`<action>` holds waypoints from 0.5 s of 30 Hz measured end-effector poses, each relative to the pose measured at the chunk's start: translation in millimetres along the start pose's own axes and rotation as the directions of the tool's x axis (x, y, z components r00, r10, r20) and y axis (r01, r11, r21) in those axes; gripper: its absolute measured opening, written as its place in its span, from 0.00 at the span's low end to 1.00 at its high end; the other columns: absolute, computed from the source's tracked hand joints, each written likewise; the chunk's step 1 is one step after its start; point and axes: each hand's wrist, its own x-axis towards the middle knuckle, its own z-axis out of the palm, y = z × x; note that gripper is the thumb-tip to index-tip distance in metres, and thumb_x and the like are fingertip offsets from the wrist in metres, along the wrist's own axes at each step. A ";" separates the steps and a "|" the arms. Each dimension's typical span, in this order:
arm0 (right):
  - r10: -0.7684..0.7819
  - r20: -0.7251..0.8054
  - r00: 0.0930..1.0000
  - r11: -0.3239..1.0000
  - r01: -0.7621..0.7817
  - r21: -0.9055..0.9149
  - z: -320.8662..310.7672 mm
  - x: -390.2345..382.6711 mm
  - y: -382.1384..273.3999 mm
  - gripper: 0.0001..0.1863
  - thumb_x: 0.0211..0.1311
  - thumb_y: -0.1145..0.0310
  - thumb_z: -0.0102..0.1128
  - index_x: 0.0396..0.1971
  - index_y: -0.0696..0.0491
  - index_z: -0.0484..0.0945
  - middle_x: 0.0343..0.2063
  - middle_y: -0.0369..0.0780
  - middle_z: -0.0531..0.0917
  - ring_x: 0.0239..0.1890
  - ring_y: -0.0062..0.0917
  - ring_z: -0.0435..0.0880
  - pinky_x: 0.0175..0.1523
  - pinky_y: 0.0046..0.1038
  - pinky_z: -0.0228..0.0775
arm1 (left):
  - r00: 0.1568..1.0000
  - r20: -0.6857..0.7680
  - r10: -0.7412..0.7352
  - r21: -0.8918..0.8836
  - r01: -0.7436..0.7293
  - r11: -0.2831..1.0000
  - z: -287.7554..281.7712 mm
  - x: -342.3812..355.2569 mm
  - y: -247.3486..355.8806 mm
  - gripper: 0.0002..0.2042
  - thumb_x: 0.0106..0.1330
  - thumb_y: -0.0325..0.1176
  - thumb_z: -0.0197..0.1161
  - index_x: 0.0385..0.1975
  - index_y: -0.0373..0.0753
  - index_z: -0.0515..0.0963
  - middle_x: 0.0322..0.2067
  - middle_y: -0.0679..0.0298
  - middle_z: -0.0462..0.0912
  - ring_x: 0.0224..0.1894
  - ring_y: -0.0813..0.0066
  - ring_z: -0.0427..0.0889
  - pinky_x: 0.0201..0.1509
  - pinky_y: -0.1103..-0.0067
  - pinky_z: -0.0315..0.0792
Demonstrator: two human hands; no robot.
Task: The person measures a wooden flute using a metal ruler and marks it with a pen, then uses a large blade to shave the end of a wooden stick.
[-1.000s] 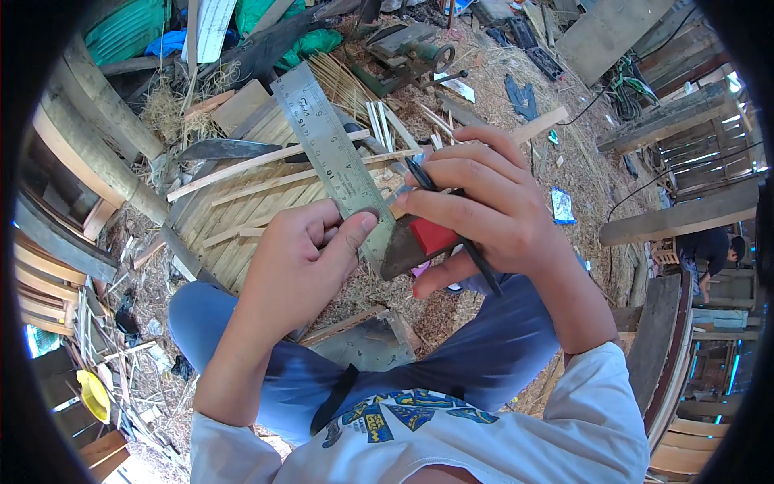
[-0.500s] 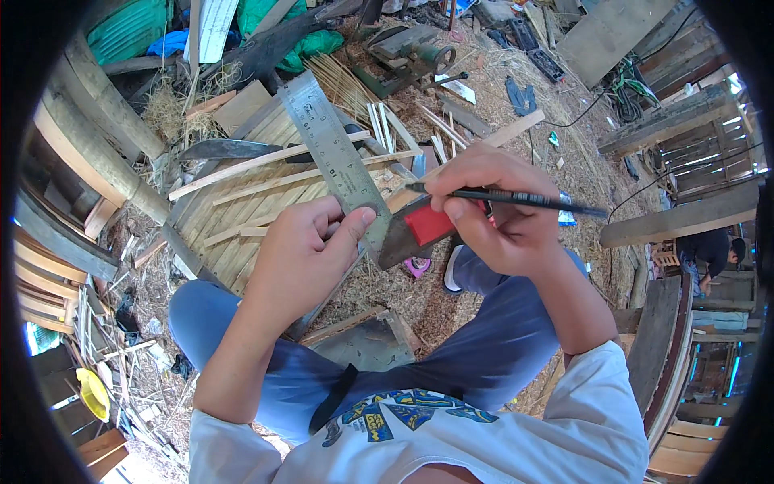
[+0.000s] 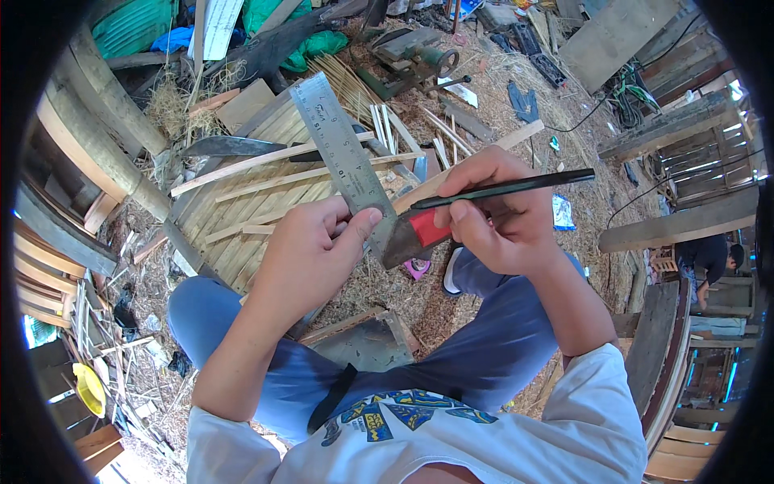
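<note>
I sit over ground [image 3: 492, 89] that is covered with wood shavings, and in front of me is a wide slatted board [image 3: 218, 216] with some loose sticks lying on it. Above this board, between my two hands, I have the metal square [image 3: 343, 153], its blade sloping up to the left. The pale wood strip [image 3: 522, 137] comes from the upper right, passes behind my right hand, and its near end is close to the blade.

My left hand [image 3: 318, 238] pinches the blade near its lower end: the thumb is pressed on top and the other fingers are curled, partly hidden. What has just changed is in my right hand [image 3: 500, 214]. One second ago the fingers were more spread and the pen [image 3: 524, 187] pointed steeply upward; now thumb and forefinger pinch it as for writing, and its tip has come down just beside the blade. For this work it means, I think, that the pen is ready for marking along the square. Whether the tip touches the strip, I cannot tell.

About containers: at the far left is a yellow bowl [image 3: 89, 390], tilted; I cannot make out anything inside.
</note>
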 end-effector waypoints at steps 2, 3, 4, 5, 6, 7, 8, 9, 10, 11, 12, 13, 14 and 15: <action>-0.022 -0.046 0.999 1.000 0.021 -0.011 0.5 0.4 2.1 0.09 0.67 0.75 0.66 0.46 0.56 0.82 0.30 0.31 0.86 0.28 0.06 0.81 0.30 0.14 0.71 | 1.000 0.002 0.003 0.004 -0.003 1.000 0.2 0.2 0.0 0.20 0.76 0.41 0.67 0.25 0.31 0.77 0.14 0.66 0.68 0.19 0.80 0.60 0.23 0.72 0.56; -0.085 -0.012 0.996 0.982 0.082 -0.172 -1.4 2.0 1.4 0.08 0.66 0.75 0.67 0.43 0.54 0.83 0.29 0.31 0.86 0.26 0.08 0.81 0.29 0.16 0.70 | 1.000 0.003 0.006 0.008 -0.006 1.000 0.6 0.5 0.0 0.20 0.76 0.41 0.67 0.25 0.31 0.77 0.14 0.66 0.68 0.19 0.80 0.60 0.23 0.72 0.56; -0.143 0.034 0.989 0.935 0.146 -0.323 -2.0 3.4 0.8 0.07 0.64 0.75 0.69 0.41 0.53 0.84 0.28 0.31 0.85 0.24 0.09 0.80 0.28 0.17 0.69 | 1.000 0.002 0.004 0.010 -0.004 1.000 0.5 0.2 -0.3 0.20 0.76 0.41 0.67 0.25 0.31 0.77 0.14 0.66 0.68 0.19 0.80 0.60 0.23 0.72 0.56; -0.143 0.034 0.989 0.936 0.146 -0.321 -0.8 4.1 -2.3 0.07 0.64 0.75 0.69 0.41 0.53 0.84 0.28 0.31 0.85 0.24 0.09 0.80 0.28 0.17 0.69 | 1.000 0.000 0.003 -0.005 -0.003 1.000 0.7 -0.2 -0.7 0.20 0.76 0.41 0.67 0.25 0.31 0.78 0.14 0.66 0.68 0.19 0.80 0.60 0.23 0.72 0.56; -0.140 0.058 0.988 0.927 0.152 -0.344 1.7 5.2 -6.9 0.06 0.63 0.75 0.69 0.40 0.54 0.84 0.29 0.33 0.86 0.23 0.10 0.80 0.28 0.18 0.70 | 1.000 -0.001 0.002 -0.019 -0.002 1.000 0.7 -0.6 -0.8 0.20 0.76 0.41 0.67 0.26 0.31 0.79 0.14 0.65 0.69 0.19 0.80 0.60 0.23 0.72 0.56; -0.135 0.080 0.988 0.916 0.155 -0.370 3.3 5.4 -9.2 0.05 0.63 0.76 0.69 0.38 0.55 0.84 0.30 0.34 0.87 0.21 0.12 0.80 0.27 0.19 0.70 | 1.000 0.002 0.002 -0.019 -0.002 1.000 1.4 -0.4 -0.7 0.20 0.76 0.41 0.67 0.26 0.31 0.79 0.14 0.65 0.69 0.19 0.80 0.60 0.23 0.72 0.56; -0.134 0.078 0.988 0.916 0.153 -0.371 4.4 5.4 -7.6 0.05 0.63 0.76 0.69 0.38 0.55 0.84 0.30 0.34 0.87 0.21 0.12 0.80 0.27 0.19 0.70 | 1.000 0.008 -0.005 -0.019 0.005 1.000 2.0 -0.5 -0.3 0.19 0.76 0.41 0.67 0.27 0.31 0.79 0.15 0.65 0.70 0.19 0.81 0.61 0.23 0.73 0.57; -0.183 0.060 0.981 0.898 0.192 -0.397 5.4 5.3 -4.7 0.06 0.61 0.76 0.70 0.37 0.54 0.84 0.29 0.33 0.87 0.20 0.12 0.79 0.26 0.19 0.68 | 1.000 0.014 -0.012 -0.019 0.012 1.000 2.4 -0.7 0.1 0.19 0.76 0.41 0.67 0.27 0.30 0.80 0.15 0.65 0.71 0.19 0.81 0.62 0.23 0.73 0.58; -0.234 0.045 0.971 0.877 0.231 -0.422 5.9 5.3 -2.6 0.06 0.60 0.76 0.71 0.37 0.53 0.85 0.29 0.33 0.87 0.18 0.12 0.77 0.24 0.20 0.67 | 1.000 0.015 -0.011 -0.019 0.012 1.000 2.5 -1.1 0.8 0.19 0.76 0.41 0.67 0.27 0.30 0.80 0.15 0.65 0.71 0.19 0.81 0.62 0.23 0.73 0.58; -0.234 0.044 0.971 0.877 0.230 -0.423 6.0 5.1 -1.3 0.06 0.60 0.76 0.71 0.37 0.53 0.85 0.29 0.33 0.87 0.18 0.12 0.77 0.24 0.20 0.67 | 1.000 0.020 -0.011 -0.007 0.011 1.000 2.3 -1.7 1.4 0.19 0.76 0.40 0.67 0.28 0.30 0.80 0.15 0.65 0.71 0.19 0.81 0.62 0.23 0.73 0.58; -0.240 0.033 0.970 0.873 0.230 -0.430 6.1 4.9 -0.2 0.06 0.60 0.76 0.71 0.37 0.53 0.85 0.29 0.33 0.87 0.18 0.12 0.77 0.24 0.20 0.66 | 1.000 0.024 -0.011 0.004 0.011 1.000 2.2 -2.1 2.2 0.18 0.76 0.40 0.67 0.28 0.30 0.81 0.15 0.65 0.72 0.19 0.81 0.63 0.24 0.73 0.59; -0.246 0.023 0.969 0.870 0.231 -0.437 6.2 4.6 0.5 0.06 0.59 0.76 0.71 0.36 0.53 0.86 0.29 0.34 0.87 0.18 0.12 0.76 0.24 0.19 0.66 | 1.000 0.025 -0.011 0.004 0.011 1.000 2.4 -2.4 3.0 0.18 0.76 0.40 0.67 0.28 0.30 0.81 0.15 0.65 0.72 0.19 0.81 0.63 0.24 0.73 0.59; -0.245 0.022 0.969 0.870 0.230 -0.437 6.4 4.3 0.4 0.06 0.59 0.76 0.71 0.36 0.53 0.86 0.29 0.34 0.87 0.18 0.12 0.76 0.24 0.19 0.66 | 1.000 0.030 -0.005 -0.006 0.005 1.000 3.1 -2.7 4.3 0.18 0.76 0.40 0.67 0.29 0.30 0.81 0.16 0.64 0.73 0.20 0.82 0.63 0.24 0.73 0.60; -0.250 0.020 0.968 0.866 0.233 -0.443 6.5 3.9 0.0 0.07 0.59 0.76 0.71 0.37 0.53 0.86 0.30 0.34 0.87 0.18 0.12 0.76 0.24 0.20 0.66 | 0.999 0.034 0.001 -0.016 0.000 1.000 3.9 -2.9 5.6 0.18 0.76 0.40 0.67 0.29 0.29 0.81 0.16 0.64 0.74 0.20 0.82 0.64 0.24 0.74 0.61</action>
